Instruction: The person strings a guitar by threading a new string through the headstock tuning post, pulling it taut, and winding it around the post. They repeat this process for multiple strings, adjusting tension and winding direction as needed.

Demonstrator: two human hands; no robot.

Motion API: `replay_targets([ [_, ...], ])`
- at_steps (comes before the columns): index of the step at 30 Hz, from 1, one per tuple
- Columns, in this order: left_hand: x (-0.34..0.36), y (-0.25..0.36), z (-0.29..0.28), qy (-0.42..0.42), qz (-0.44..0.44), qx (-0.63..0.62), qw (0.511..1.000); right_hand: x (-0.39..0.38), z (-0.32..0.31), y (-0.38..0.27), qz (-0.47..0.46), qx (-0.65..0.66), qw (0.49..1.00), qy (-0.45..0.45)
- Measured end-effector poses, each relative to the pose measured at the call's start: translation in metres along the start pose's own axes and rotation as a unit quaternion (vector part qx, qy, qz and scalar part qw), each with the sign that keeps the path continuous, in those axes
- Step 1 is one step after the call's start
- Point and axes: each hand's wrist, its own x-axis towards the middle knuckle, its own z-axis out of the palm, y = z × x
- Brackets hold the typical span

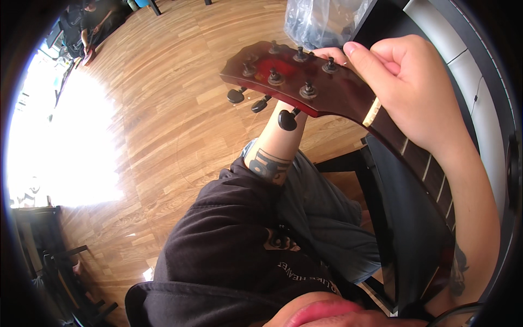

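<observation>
A dark red guitar headstock point(291, 87) crosses the upper middle, its tuner posts upright and black pegs along the near edge. The neck point(414, 158) with pale nut and frets slopes to the lower right. My left hand point(329, 53) is mostly hidden behind the headstock; some curled fingers show above its edge, their hold unclear. My right hand point(408, 87) lies over the neck by the nut, thumb and fingers closed at the headstock's far edge on something too small to make out.
A clear plastic bag point(321, 22) stands beyond the headstock. A white panel in a black frame point(457, 60) runs along the right. Another person point(81, 30) sits on the wooden floor point(163, 98) at upper left. Dark stands or furniture point(49, 256) stand at lower left.
</observation>
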Motion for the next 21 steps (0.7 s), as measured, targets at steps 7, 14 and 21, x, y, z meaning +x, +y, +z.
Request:
replay_targets([
  [7, 0.007, -0.014, 0.002, -0.014, 0.067, 0.024, 0.997, -0.001, 0.001, 0.002, -0.017, 0.003, 1.000, 0.010],
  [14, 0.003, -0.003, 0.007, 0.052, 0.027, 0.093, 0.994, 0.003, 0.000, -0.002, -0.062, 0.017, 0.997, 0.036],
  [21, -0.006, 0.011, 0.000, 0.105, -0.026, 0.196, 0.975, 0.002, -0.002, -0.005, -0.037, 0.038, 0.998, 0.026],
])
